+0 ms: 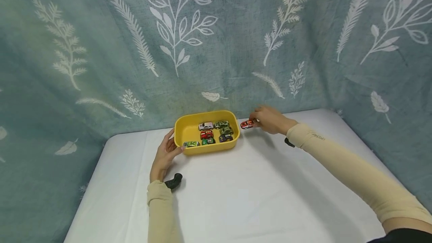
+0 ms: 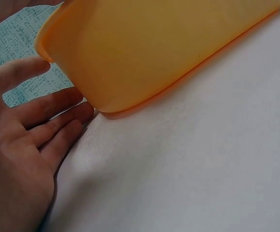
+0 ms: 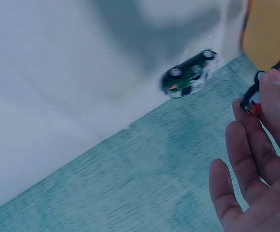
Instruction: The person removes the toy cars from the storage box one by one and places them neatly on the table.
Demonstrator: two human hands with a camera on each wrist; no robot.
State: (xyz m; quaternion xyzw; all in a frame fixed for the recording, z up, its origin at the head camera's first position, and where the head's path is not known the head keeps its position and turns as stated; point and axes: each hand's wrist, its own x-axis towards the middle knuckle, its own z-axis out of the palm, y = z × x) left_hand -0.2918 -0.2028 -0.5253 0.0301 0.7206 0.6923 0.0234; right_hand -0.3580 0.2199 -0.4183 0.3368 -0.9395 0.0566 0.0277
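Observation:
At the far side of the table, a yellow plastic bin [image 1: 209,150] contains several small toy cars, among them a white car [image 1: 206,126] and a red car [image 1: 207,134]. My left hand [image 1: 165,155] holds the bin's near left corner, thumb at the rim and fingers against the end wall. Just right of the bin, my right hand [image 1: 270,120] pinches a red-and-white toy car [image 1: 247,124] between thumb and fingers. In the right wrist view, a green-and-white toy car [image 3: 190,75] lies beyond it at the cloth's edge, hidden by the hand in the head view.
A white cloth [image 1: 243,198] covers the table. Behind it hangs a blue-green curtain [image 1: 236,48] with white leaf prints, close to the bin's far rim. Both forearms wear beige sleeves [image 1: 344,164].

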